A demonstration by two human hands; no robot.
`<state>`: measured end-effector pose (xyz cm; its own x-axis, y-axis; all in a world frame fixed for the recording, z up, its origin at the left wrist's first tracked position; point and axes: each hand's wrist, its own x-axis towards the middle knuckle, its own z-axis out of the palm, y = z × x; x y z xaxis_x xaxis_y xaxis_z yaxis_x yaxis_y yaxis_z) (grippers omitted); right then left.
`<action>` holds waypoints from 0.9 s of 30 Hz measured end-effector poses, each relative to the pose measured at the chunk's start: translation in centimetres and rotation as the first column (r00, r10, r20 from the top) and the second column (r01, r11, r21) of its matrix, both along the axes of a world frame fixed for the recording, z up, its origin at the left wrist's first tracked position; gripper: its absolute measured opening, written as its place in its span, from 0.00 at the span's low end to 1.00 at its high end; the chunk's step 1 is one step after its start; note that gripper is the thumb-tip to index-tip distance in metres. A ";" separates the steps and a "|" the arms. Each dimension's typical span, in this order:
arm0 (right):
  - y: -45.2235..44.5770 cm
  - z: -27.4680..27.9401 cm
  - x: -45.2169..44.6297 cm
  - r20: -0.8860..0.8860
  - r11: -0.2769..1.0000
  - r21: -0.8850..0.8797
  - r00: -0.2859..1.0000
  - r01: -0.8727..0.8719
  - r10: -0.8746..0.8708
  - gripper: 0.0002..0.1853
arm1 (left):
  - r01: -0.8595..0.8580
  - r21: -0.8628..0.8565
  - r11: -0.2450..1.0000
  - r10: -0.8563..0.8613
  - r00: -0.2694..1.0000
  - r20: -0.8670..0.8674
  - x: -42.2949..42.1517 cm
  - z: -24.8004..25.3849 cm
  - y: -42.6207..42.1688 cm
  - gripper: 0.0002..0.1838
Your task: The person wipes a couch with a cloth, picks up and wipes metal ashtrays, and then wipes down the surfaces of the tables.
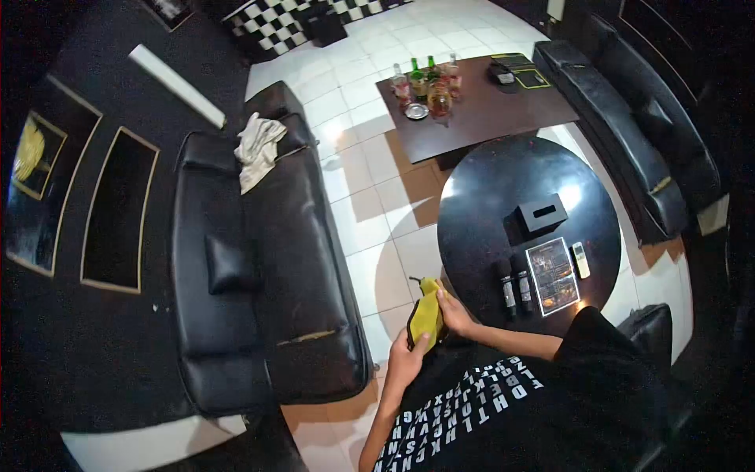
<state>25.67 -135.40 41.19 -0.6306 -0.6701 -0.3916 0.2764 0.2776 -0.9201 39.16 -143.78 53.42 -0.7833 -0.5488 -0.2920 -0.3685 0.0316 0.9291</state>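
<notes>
A folded yellow cloth with a dark edge is held in front of my body, with a short dark cord or loop sticking out at its top. My left hand grips its lower left side, the thumb lying across the yellow face. On the upper right side, my right hand has its fingers closed on the same cloth. Both hands are over the tiled floor beside the round black table. The palms and the back of the cloth are hidden.
A black tissue box, two dark microphones, a framed menu-like sheet and a remote lie on the round table. Bottles stand on the rectangular table. A pale cloth lies on the left sofa.
</notes>
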 end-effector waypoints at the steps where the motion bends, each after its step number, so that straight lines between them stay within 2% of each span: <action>1: -0.8 -0.4 -0.2 0.006 1.000 0.011 1.000 0.004 -0.004 0.33 | 0.053 -0.015 0.998 -0.052 0.998 0.033 -0.5 0.2 -1.1 0.17; 2: -1.5 -1.5 0.3 0.021 1.000 0.014 1.000 0.018 -0.019 0.34 | 0.103 -0.029 0.994 -0.102 0.994 0.048 0.2 -0.8 -2.2 0.17; 5: -4.6 -0.1 -1.8 0.015 0.984 0.099 0.989 0.146 -0.148 0.33 | 0.230 0.048 0.972 -0.234 0.962 0.139 -1.1 -5.1 -5.9 0.17; 6: -6.0 -0.4 -2.4 -0.030 0.974 0.122 0.981 0.192 -0.189 0.34 | 0.253 0.060 0.965 -0.259 0.961 0.102 -2.4 -3.6 -7.1 0.18; 9: -10.6 -2.1 -2.9 -0.149 0.931 0.160 0.940 0.329 -0.306 0.35 | 0.356 0.055 0.933 -0.357 0.934 0.003 -4.4 -4.9 -12.4 0.17; 13: -18.7 -2.1 -6.1 -0.208 0.857 0.209 0.878 0.471 -0.431 0.35 | 0.508 -0.024 0.861 -0.506 0.861 0.056 -9.9 -3.8 -21.9 0.21; 15: -21.6 1.1 -7.9 -0.160 0.854 0.134 0.861 0.503 -0.482 0.36 | 0.540 0.059 0.840 -0.541 0.841 -0.004 -12.8 -3.2 -25.5 0.23; 16: -22.1 2.0 -8.2 -0.159 0.811 0.050 0.807 0.582 -0.569 0.35 | 0.556 0.030 0.830 -0.555 0.831 -0.040 -13.3 -2.4 -26.4 0.24; 18: -24.7 5.9 -11.4 -0.092 0.683 -0.098 0.677 0.724 -0.730 0.34 | 0.576 -0.186 0.796 -0.605 0.764 -0.224 -17.3 0.6 -28.6 0.24; 20: -25.7 7.5 -14.5 0.058 0.494 -0.295 0.531 0.818 -0.845 0.34 | 0.676 -0.287 0.678 -0.731 0.659 -0.174 -20.9 5.3 -30.1 0.26; 21: -25.8 11.5 -15.4 0.329 0.282 -0.300 0.376 0.911 -0.866 0.35 | 0.715 -0.395 0.577 -0.811 0.559 -0.174 -21.6 7.3 -30.4 0.27; 22: -27.2 16.2 -15.2 0.248 0.056 -0.400 0.167 0.915 -0.954 0.34 | 0.730 -0.503 0.463 -0.880 0.446 -0.162 -22.3 9.2 -30.6 0.28; 23: -26.7 17.4 -15.0 0.264 -0.038 -0.458 0.094 0.888 -0.960 0.34 | 0.705 -0.624 0.337 -0.936 0.324 -0.139 -22.2 9.2 -30.4 0.29; 25: -25.6 17.6 -15.8 0.270 -0.113 -0.473 0.022 0.874 -0.963 0.34 | 0.661 -0.718 0.218 -0.976 0.136 -0.171 -23.1 9.4 -31.1 0.34; 27: -25.4 15.8 -16.6 0.269 -0.148 -0.432 -0.029 0.890 -0.963 0.34 | 0.691 -0.712 0.126 -0.991 0.057 -0.120 -24.1 9.1 -32.3 0.35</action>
